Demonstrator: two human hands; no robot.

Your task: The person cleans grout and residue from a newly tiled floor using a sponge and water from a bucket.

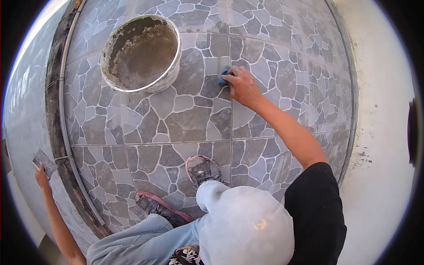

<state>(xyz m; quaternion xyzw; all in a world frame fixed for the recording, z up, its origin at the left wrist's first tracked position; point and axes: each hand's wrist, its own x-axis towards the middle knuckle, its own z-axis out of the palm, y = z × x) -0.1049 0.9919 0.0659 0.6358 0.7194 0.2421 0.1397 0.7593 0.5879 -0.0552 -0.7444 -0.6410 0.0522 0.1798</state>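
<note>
My right hand [242, 86] is closed around a small blue sponge or wad of cloth [224, 76] and presses it to the stone-patterned tiles [187, 112], near a joint between them. At the far left, my left hand [42, 176] grips a flat grey rectangular plate, like a trowel or float [45, 162], out past the wooden beam. Fingers partly cover its handle. A white bucket [170, 75], crusted with dried mortar and holding murky grey-brown liquid, stands on the tiles to the left of my right hand.
A dark wooden beam [57, 106] with a thin pipe [65, 119] tied along it borders the tiles on the left. On the right is a pale wall [371, 123]. My dusty shoes [204, 170] rest on the tiles below the bucket.
</note>
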